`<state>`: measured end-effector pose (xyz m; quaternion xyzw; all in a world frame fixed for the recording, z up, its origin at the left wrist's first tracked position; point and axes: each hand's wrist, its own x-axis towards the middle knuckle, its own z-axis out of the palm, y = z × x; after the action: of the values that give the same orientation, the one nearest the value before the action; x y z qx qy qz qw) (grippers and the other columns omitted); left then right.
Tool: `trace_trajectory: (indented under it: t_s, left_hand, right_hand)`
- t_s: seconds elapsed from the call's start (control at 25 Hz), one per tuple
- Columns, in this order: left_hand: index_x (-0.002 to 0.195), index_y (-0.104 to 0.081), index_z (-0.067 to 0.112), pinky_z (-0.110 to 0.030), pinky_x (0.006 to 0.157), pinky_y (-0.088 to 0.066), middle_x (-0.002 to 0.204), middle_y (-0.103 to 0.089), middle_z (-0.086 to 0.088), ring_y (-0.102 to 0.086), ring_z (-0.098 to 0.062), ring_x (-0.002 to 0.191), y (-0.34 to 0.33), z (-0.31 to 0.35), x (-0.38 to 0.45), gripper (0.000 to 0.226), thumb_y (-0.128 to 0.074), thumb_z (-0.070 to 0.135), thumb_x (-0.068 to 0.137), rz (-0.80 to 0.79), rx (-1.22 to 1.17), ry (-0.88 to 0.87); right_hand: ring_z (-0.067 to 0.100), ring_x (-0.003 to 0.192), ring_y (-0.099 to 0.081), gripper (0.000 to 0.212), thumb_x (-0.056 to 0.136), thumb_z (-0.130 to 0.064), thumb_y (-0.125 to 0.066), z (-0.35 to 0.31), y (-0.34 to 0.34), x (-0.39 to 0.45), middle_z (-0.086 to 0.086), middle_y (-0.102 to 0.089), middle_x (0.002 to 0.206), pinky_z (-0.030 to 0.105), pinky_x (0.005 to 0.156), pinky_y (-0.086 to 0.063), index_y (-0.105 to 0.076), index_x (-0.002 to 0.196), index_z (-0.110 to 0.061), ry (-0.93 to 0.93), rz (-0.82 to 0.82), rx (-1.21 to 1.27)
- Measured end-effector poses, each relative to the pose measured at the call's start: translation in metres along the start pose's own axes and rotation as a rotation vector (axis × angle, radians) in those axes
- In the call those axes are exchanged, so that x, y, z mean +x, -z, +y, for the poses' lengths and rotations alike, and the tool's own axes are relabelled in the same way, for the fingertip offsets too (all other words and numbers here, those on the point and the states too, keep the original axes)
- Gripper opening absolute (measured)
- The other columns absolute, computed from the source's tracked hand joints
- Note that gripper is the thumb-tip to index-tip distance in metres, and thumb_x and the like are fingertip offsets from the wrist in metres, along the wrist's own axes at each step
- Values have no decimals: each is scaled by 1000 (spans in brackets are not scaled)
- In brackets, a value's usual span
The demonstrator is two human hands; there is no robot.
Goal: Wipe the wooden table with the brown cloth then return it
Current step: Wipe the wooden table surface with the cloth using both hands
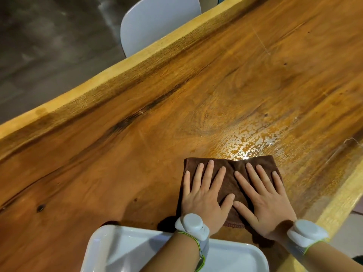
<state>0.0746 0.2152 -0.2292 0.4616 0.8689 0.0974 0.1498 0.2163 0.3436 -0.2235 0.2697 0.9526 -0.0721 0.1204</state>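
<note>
Floor: dark, beyond the desk's far edge at the left.
Chair (157, 24): white, tucked in at the far side, well apart from my hands.
Desk (137, 134): bare wood across the left half, with a dark knot near the left edge.
Tray (121, 250): white, at the near edge under my left forearm; I judge this is where the cloth goes back.
Left hand (204, 195): flat on the left half of the cloth, fingers (208, 173) spread wide and straight, gripping nothing, only pressing down.
Brown cloth (233, 185): folded, lying flat on the desk just past the tray, pinned under both palms.
Right hand (269, 197): flat on the right half, fingers splayed the same way, nothing clasped; the two thumbs nearly meet.
Wet patch (255, 140): beaded, shiny, just beyond the cloth's far edge and running right.
Step in hand: wiping, as I judge it, with the wet patch not yet cleared.
Doing it well: I should keep even weight through both palms, push forward into the beads in overlapping passes, and keep the fold from bunching.
</note>
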Motion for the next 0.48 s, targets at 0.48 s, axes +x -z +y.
trace_trajectory:
  t_s: [0.48]
  left_hand:
    - [151, -10, 42, -50, 119, -2, 163, -2, 8, -2, -19, 150, 30, -54, 53, 67, -25, 65, 90, 3, 48, 3]
  right_hand:
    - [25, 151, -5, 71, 91, -73, -23, -36, 12, 71, -1, -9, 164, 57, 119, -9, -13, 154, -41, -46, 40, 27]
